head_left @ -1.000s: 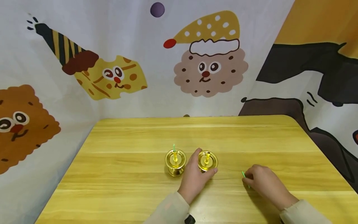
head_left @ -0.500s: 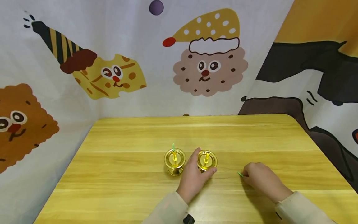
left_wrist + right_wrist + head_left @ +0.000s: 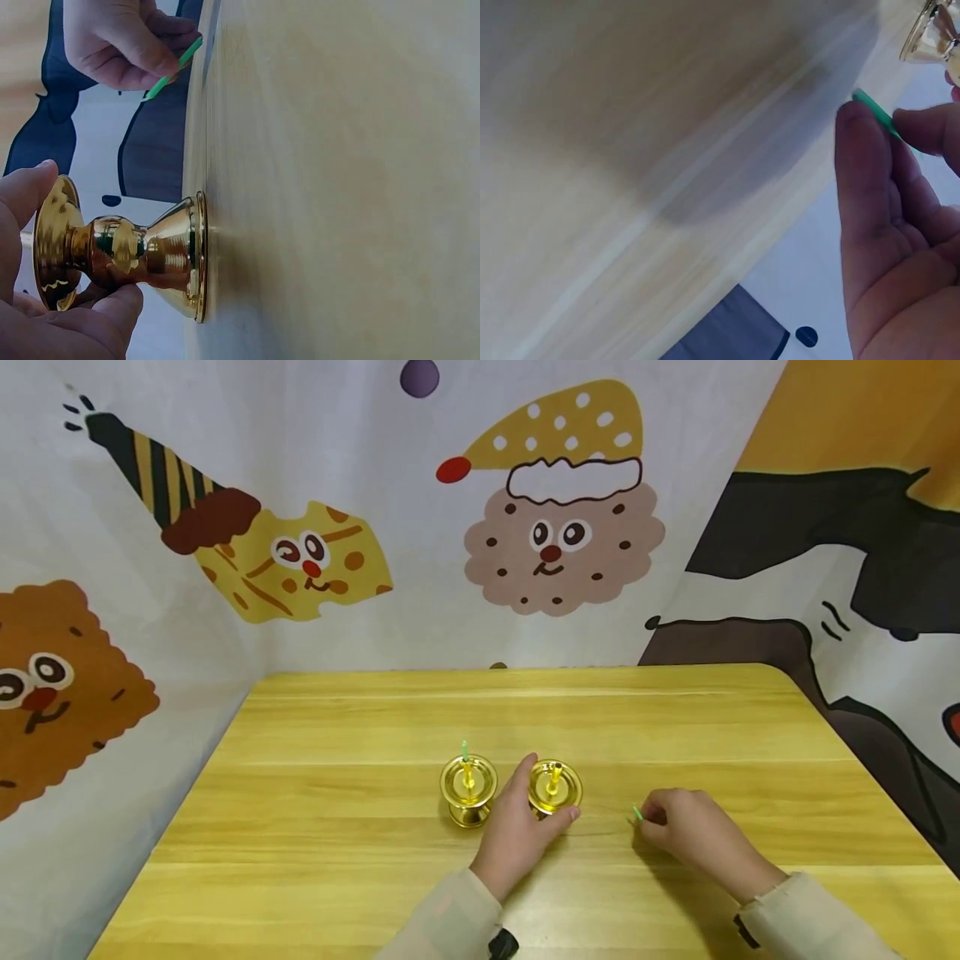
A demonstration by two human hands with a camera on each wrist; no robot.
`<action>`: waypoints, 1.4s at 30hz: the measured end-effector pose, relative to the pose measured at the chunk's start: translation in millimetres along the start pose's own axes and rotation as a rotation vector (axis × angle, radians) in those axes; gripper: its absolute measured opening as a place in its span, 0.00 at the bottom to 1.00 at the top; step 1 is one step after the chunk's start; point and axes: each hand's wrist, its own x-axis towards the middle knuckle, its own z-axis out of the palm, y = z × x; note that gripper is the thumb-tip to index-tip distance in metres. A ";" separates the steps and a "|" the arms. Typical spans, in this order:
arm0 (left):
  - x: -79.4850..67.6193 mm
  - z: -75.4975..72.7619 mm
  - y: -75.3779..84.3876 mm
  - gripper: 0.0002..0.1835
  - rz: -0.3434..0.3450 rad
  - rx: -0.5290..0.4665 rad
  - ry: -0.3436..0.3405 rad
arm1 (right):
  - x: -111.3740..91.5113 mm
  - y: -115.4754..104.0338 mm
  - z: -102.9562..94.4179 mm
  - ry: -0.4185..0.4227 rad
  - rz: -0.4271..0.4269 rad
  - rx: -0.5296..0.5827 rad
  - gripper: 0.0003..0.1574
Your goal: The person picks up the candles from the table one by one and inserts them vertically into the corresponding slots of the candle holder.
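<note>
Two gold candle holders stand side by side on the table. My left hand [image 3: 519, 831] grips the right candle holder [image 3: 556, 787] around its stem and dish; its foot rests on the tabletop in the left wrist view, and its central tube has no candle in it. In the left candle holder [image 3: 469, 789] a thin green candle [image 3: 465, 751] stands upright. To the right, my right hand [image 3: 693, 835] pinches another slim green candle [image 3: 174, 68] between thumb and fingers, a little above the table. Only that candle's tip shows in the head view.
The wooden table [image 3: 337, 827] has a pale wood grain and a rounded far right corner. A cloth backdrop [image 3: 420, 527] printed with cartoon biscuits and cheese hangs right behind and beside it.
My right hand has moved slightly left and up with the candle. The candle has been turned in the fingers and less of it shows. The left hand still holds the candle holder.
</note>
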 end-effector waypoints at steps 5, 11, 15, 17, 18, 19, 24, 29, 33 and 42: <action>0.7 -1.0 0.0 0.48 -0.012 0.004 -0.007 | 0.1 -6.6 -0.2 0.066 -0.034 0.048 0.04; 1.0 -1.7 -0.7 0.48 -0.023 -0.004 -0.018 | 2.4 -15.4 -2.3 0.163 -0.067 0.080 0.05; 1.4 -2.2 -1.6 0.48 -0.018 -0.003 -0.019 | 4.1 -20.6 -3.0 0.212 -0.083 0.110 0.06; 1.8 -2.6 -1.8 0.48 -0.015 -0.004 -0.021 | 5.0 -23.2 -3.0 0.227 -0.084 0.133 0.06; 1.9 -2.8 -1.9 0.49 -0.014 -0.003 -0.023 | 5.5 -24.5 -2.9 0.235 -0.087 0.142 0.05; 2.0 -3.0 -2.0 0.49 -0.013 -0.004 -0.024 | 6.1 -25.9 -2.9 0.245 -0.091 0.148 0.05; 1.9 -3.1 -2.4 0.48 -0.008 -0.013 -0.029 | 8.6 -34.5 -3.7 0.313 -0.131 0.169 0.04; 1.6 -2.3 -3.9 0.48 -0.008 -0.008 -0.030 | 10.5 -44.0 -6.6 0.342 -0.144 0.205 0.02; 1.1 -2.6 -3.5 0.49 -0.005 0.001 -0.030 | 12.4 -50.4 -9.5 0.340 -0.144 0.238 0.03; 1.5 -3.9 -2.1 0.48 -0.010 -0.014 -0.035 | 16.2 -62.6 -12.0 0.406 -0.200 0.283 0.02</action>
